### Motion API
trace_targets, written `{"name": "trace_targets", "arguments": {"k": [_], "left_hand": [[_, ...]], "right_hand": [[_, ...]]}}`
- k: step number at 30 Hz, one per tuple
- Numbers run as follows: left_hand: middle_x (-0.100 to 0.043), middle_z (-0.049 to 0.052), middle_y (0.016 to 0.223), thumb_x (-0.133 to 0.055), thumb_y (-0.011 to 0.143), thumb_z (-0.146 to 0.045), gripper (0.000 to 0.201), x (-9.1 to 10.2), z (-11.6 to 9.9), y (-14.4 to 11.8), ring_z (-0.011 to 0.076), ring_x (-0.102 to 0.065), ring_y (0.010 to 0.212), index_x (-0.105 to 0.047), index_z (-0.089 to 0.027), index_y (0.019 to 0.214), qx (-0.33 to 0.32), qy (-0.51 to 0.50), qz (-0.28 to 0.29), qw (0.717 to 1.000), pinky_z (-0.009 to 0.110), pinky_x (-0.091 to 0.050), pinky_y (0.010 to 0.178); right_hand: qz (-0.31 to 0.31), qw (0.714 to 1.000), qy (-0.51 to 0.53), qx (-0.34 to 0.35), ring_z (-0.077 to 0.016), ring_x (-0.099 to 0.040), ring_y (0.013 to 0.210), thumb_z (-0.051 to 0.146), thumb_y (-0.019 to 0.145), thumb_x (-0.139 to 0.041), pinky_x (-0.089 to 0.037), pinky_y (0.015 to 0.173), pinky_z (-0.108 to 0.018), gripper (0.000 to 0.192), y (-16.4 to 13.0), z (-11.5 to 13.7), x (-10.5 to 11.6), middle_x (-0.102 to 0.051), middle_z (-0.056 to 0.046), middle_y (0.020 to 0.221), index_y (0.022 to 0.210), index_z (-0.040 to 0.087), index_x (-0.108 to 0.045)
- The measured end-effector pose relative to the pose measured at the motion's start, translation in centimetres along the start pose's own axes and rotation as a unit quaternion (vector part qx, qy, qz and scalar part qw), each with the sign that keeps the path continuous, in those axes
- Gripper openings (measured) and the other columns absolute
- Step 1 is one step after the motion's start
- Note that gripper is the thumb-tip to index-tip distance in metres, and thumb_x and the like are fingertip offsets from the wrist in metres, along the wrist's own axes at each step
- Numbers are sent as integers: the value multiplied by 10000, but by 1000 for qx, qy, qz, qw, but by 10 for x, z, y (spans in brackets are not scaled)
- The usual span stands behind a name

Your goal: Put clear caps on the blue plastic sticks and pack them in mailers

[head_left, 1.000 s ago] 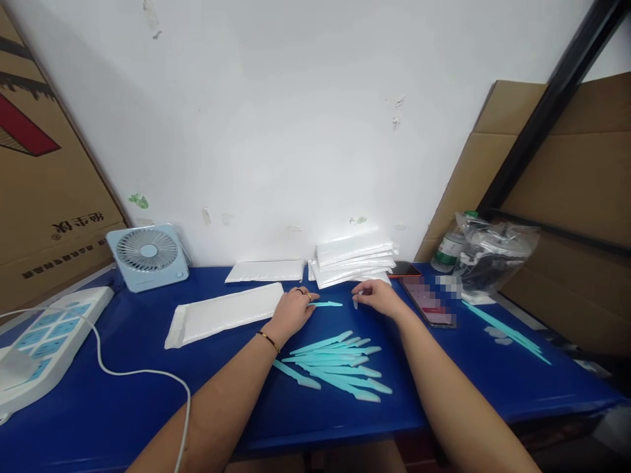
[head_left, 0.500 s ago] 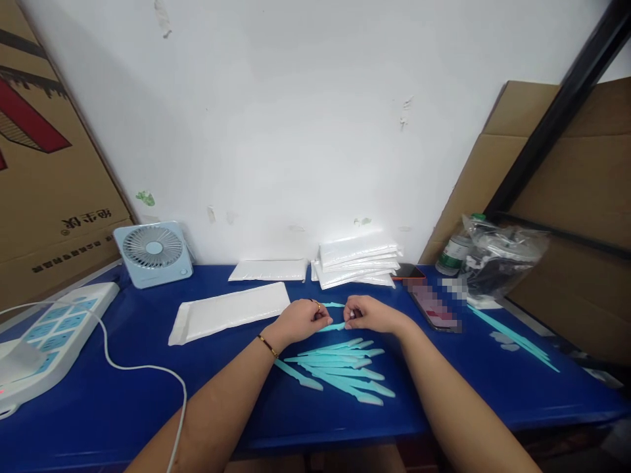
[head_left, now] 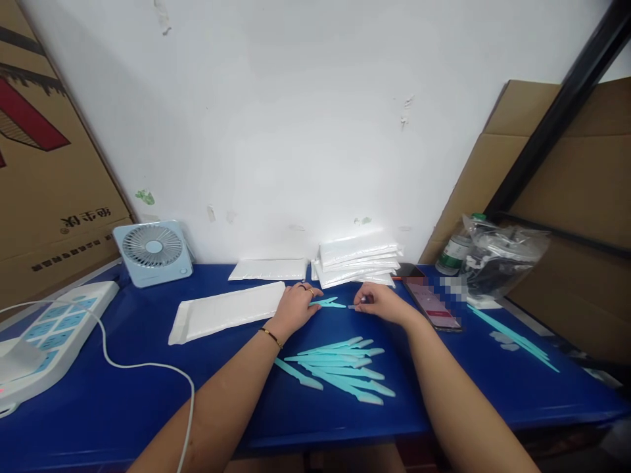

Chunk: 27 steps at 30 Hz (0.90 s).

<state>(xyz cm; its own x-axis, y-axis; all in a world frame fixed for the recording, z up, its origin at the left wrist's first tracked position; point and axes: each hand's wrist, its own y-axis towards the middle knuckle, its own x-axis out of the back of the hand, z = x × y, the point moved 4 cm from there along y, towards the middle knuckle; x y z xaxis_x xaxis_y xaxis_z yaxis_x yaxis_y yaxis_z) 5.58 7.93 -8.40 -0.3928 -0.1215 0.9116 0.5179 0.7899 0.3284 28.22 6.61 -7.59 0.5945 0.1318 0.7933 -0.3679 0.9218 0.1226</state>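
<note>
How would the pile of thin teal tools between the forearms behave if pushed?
The teal tools would probably scatter, since they lie loosely overlapping. Each is likely light, being so slim. They seem unlikely to roll far, as their pale-edged ends look flat and wider.

Turquoise razors (head_left: 340, 361) in three groups on the table (head_left: 374, 424).
A loose fan lies flat near the front edge, pale-tipped heads towards the right edge. Farther back, slim razors (head_left: 331, 303) stick out from under the left hand (head_left: 294, 307), tips spread. The right hand (head_left: 377, 302) pinches a small clear cap (head_left: 351, 307) just beside them. A narrow bundle (head_left: 515, 338) slants near the right edge.
</note>
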Motion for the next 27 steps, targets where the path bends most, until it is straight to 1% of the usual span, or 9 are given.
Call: {"name": "trace_targets", "arguments": {"k": [2,4,7,9,12,15,18,23,27], "left_hand": [[-614,22,1087,-593,812,-315,274,1,0,-1,214,-520,1027,-623,-279,1081,1,0,-8,1000,331,-388,849],[-619,17,1081,-572,826,-297,249,0,0,-2,208,-531,1013,-638,-282,1065,-4,-3,7,1000,327,-394,863],[-643,3,1037,-534,845,-258,220,-3,0,-2,191,-560,957,-666,-290,1017,-16,-14,43,999,313,-408,851],[-643,5,1057,-516,854,-265,240,0,0,-2,193,-564,964,-656,-289,1048,-17,-22,34,999,310,-412,848],[-646,11,1073,-409,914,-333,289,7,-4,-3,176,-570,981,-642,-262,1069,-18,-69,5,997,278,-417,842],[-678,-4,996,-373,924,-404,336,9,-13,-4,156,-601,902,-664,-252,994,-40,-99,48,993,247,-422,794],[-696,1,932,-454,889,-393,280,7,-15,-3,169,-605,850,-686,-239,910,-41,-51,72,995,266,-404,774],[-678,12,952,-502,866,-355,222,6,-1,0,197,-561,922,-700,-269,916,7,-2,45,999,315,-375,808],[-631,32,1058,-550,828,-409,280,12,-8,-4,207,-527,998,-657,-261,1040,-14,-41,39,998,322,-371,852]], "right_hand": [[86,995,25,45,-144,-534,714,348,671,-710,-402,622,-232,209,-5,15,-7,-594,-23,799,802,185,-704],[172,982,26,71,-134,-532,694,381,632,-745,-399,602,-220,255,-10,26,-17,-585,-14,779,790,184,-710],[218,973,6,71,-111,-505,628,372,621,-752,-374,550,-210,244,-11,31,-27,-571,-2,742,748,171,-701],[207,976,0,62,-108,-503,622,354,641,-736,-374,546,-209,221,-10,30,-29,-568,-1,748,745,166,-687],[147,988,3,47,-113,-512,637,326,679,-701,-385,561,-211,185,-6,27,-27,-562,-3,753,763,166,-661],[66,997,5,37,-113,-507,623,291,733,-645,-380,569,-215,131,-2,25,-21,-566,1,721,785,171,-635],[17,1000,-6,17,-115,-508,607,257,754,-608,-370,570,-218,87,1,17,-15,-579,2,690,775,174,-621],[-27,997,-36,-57,-128,-516,571,241,720,-609,-357,536,-227,81,3,-7,0,-599,-6,631,747,170,-636],[-25,998,-23,-48,-132,-518,574,263,707,-616,-367,538,-234,132,0,-9,7,-620,-16,651,783,172,-674]]}}
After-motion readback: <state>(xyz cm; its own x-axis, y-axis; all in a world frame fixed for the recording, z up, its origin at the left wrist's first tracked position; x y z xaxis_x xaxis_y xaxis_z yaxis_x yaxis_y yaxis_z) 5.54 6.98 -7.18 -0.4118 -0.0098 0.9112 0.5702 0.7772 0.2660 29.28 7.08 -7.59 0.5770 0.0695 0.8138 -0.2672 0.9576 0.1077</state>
